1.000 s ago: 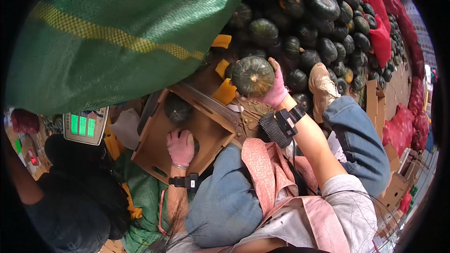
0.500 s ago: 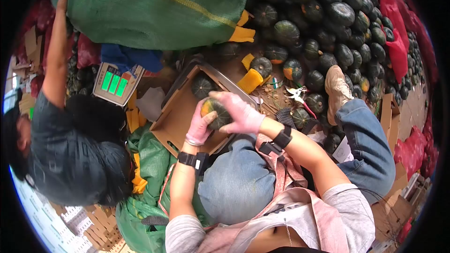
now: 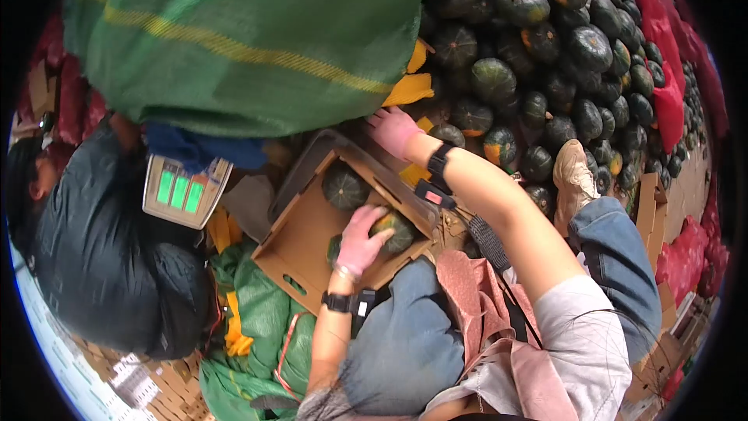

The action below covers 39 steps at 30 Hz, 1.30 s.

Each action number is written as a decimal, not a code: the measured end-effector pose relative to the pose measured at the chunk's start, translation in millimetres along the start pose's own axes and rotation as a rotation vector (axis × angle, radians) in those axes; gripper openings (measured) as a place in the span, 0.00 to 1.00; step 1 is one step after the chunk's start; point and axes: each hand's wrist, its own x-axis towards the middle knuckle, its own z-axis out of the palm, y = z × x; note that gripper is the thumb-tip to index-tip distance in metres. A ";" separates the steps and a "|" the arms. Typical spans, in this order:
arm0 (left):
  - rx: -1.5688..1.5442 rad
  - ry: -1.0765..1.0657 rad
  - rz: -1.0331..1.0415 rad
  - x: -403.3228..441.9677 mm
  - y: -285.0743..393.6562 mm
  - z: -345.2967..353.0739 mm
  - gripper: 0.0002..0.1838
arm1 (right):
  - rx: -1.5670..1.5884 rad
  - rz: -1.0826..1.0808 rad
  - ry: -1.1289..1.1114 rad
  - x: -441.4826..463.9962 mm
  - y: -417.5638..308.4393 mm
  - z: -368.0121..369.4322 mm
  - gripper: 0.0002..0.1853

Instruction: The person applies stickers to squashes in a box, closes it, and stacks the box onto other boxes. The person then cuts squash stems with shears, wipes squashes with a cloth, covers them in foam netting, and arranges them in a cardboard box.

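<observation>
My left hand (image 3: pixel 361 242), in a pink glove, is curled over a dark green pumpkin (image 3: pixel 399 232) with an orange patch. That pumpkin sits inside an open cardboard box (image 3: pixel 300 228) in front of my knee. Another dark pumpkin (image 3: pixel 344 187) lies at the box's far end, and part of a third shows beside my left hand. Beyond the far side of the box reaches my right hand (image 3: pixel 393 132), also gloved in pink. Its fingers are stretched out beside the yellow-edged green sack, and I see nothing held in them.
A large pile of pumpkins (image 3: pixel 545 70) covers the floor at far right. The bulging green sack (image 3: pixel 257 39) stands over a scale (image 3: pixel 185 191) with lit green displays. At left a co-worker (image 3: pixel 109 242) crouches in dark clothing. Red net bags (image 3: pixel 686 253) lie at right.
The pumpkin both hands held above the box is now down inside it under my left hand. My right hand has let go and moved up past the box. The co-worker's raised arm has come down.
</observation>
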 end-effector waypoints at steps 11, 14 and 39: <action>-0.486 0.173 -0.140 -2.7 32.7 -44.2 0.16 | 0.138 0.274 -0.013 -20.6 26.0 8.2 0.22; -0.839 0.182 -0.152 1.5 46.1 -42.8 0.31 | 0.486 0.500 0.339 -55.4 1.3 -29.6 0.33; -2.022 -0.292 -0.223 -6.8 71.8 -25.0 0.40 | -0.033 0.956 -0.060 -302.1 -6.8 18.9 0.14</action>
